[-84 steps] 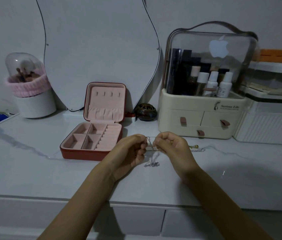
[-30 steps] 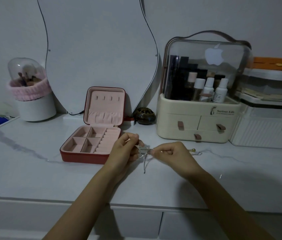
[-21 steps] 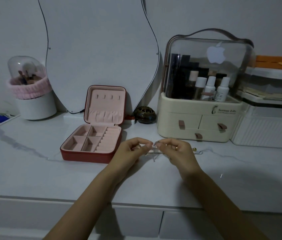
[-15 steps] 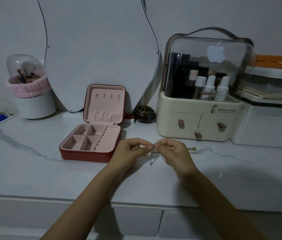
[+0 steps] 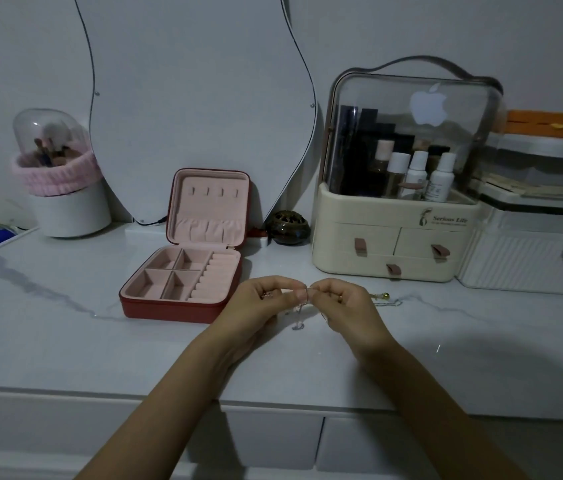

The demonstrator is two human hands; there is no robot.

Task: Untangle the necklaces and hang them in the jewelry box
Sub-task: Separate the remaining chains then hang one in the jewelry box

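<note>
Thin tangled necklaces (image 5: 300, 311) hang between my two hands, just above the marble tabletop. My left hand (image 5: 261, 308) pinches the chains from the left, and my right hand (image 5: 346, 308) pinches them from the right, fingertips almost touching. A short loop of chain dangles below the fingers. Another gold chain (image 5: 385, 299) lies on the table right of my right hand. The red jewelry box (image 5: 183, 291) stands open left of my hands, pink inside, with small hooks in its upright lid (image 5: 211, 206).
A cream cosmetic organizer (image 5: 394, 244) with drawers stands behind my right hand. A mirror (image 5: 197, 98) leans at the back, a small dark pot (image 5: 289, 232) beside it. A brush holder (image 5: 65, 199) is far left, a white case (image 5: 529, 258) far right.
My hands have come closer together around the chains. The dangling loop has grown shorter and lifted off the tabletop. The jewelry box has not moved.
</note>
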